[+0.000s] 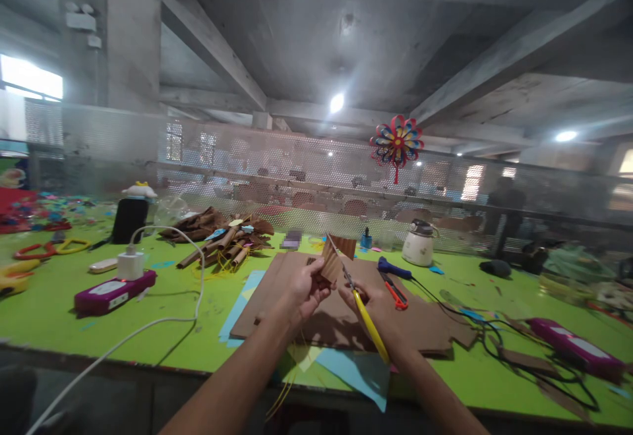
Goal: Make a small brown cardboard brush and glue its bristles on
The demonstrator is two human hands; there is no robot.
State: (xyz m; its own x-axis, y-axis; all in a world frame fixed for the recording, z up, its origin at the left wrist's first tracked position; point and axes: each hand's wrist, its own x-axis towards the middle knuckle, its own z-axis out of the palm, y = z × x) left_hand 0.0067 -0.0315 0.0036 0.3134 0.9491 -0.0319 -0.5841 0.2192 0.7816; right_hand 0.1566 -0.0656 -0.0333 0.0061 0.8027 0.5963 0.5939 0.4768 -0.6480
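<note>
Between the thumb and fingers of my left hand (309,287) is a small piece of brown corrugated cardboard (337,257), raised above the table. My right hand (368,303) grips yellow-handled scissors (368,329), whose blades point up and away from me at the cardboard piece. The fingers around the handles are partly hidden. Beneath both hands lies a large flat brown cardboard sheet (277,290), with light blue paper (363,376) showing under its near edge. A red utility knife (395,293) rests on the sheet, right of my right hand.
On the green table (178,343), rolled brown cardboard strips (222,244) are piled at left. A purple power strip (116,290) with a white charger and cable stands nearer. To the right are a blue glue gun (394,267), a white kettle (418,244), black cords and another power strip (576,346).
</note>
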